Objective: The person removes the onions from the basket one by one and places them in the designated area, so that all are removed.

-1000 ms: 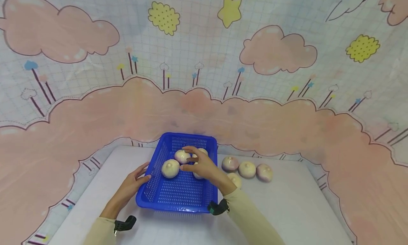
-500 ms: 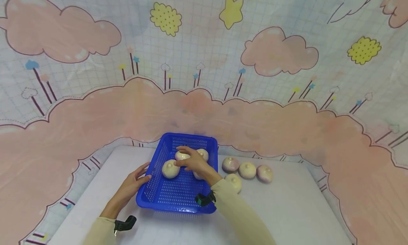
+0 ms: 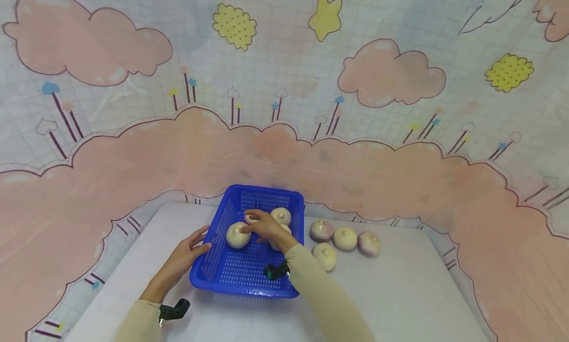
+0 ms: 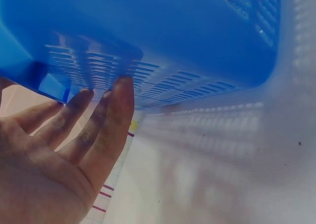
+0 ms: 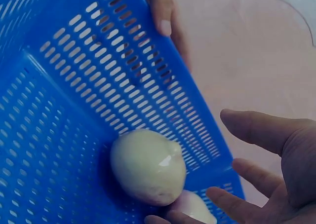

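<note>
A blue perforated plastic basket [image 3: 249, 290] stands on the table with several white-and-purple turnips [image 3: 238, 235] in it. My left hand [image 3: 184, 255] holds its left side, thumb over the rim and the other fingers against the outer wall. In the left wrist view those fingers [image 4: 116, 120] touch the slotted side. My right hand [image 3: 264, 228] hovers inside the basket over the turnips, fingers spread and nothing held. A pale turnip [image 5: 148, 167] lies left of the right hand in the right wrist view. The hand partly hides the turnips at the back and right.
Right of the basket, several more turnips [image 3: 345, 239] lie close together on the white tabletop [image 3: 400, 287]. A cloth backdrop [image 3: 284, 154] with clouds and stars rises behind and around the table. Each wrist wears a black camera mount [image 3: 175, 310].
My right hand has shifted left and slightly lower over the basket, uncovering the turnips at its right side. The left hand and the basket stay in place.
</note>
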Available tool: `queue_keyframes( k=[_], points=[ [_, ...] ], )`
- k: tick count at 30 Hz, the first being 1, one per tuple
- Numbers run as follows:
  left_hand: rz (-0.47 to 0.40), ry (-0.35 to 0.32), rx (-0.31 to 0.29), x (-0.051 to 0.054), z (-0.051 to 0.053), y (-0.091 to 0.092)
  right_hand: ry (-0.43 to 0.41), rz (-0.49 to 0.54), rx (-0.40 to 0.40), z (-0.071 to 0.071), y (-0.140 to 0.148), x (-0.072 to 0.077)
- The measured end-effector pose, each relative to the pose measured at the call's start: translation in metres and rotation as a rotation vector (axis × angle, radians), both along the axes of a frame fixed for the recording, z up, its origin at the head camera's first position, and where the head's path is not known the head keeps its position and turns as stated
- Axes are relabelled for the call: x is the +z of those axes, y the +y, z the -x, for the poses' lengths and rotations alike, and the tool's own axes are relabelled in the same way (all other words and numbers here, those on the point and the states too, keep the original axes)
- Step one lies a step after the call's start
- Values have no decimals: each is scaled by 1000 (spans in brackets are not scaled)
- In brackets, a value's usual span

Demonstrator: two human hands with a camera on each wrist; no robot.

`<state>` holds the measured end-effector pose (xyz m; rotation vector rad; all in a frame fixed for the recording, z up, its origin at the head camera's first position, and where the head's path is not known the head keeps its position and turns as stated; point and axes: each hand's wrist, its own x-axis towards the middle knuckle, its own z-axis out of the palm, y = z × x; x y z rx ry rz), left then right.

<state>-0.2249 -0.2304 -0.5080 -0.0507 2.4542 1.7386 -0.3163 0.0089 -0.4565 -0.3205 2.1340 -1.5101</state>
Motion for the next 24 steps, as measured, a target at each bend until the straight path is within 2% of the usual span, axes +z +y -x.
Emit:
queue_keyframes(
  k=[4, 10, 22, 24],
  points=[
    [3, 6, -5, 2, 3, 0, -23, 31, -27, 4, -4, -5],
    [1, -5, -4, 0, 2, -2, -21, 22, -41, 8, -14, -15],
    [12, 1, -8, 1, 1, -1, -43, 18, -43, 8, -22, -24],
    [14, 4, -6, 0, 1, 0, -22, 5, -47, 8, -23, -25]
  ],
)
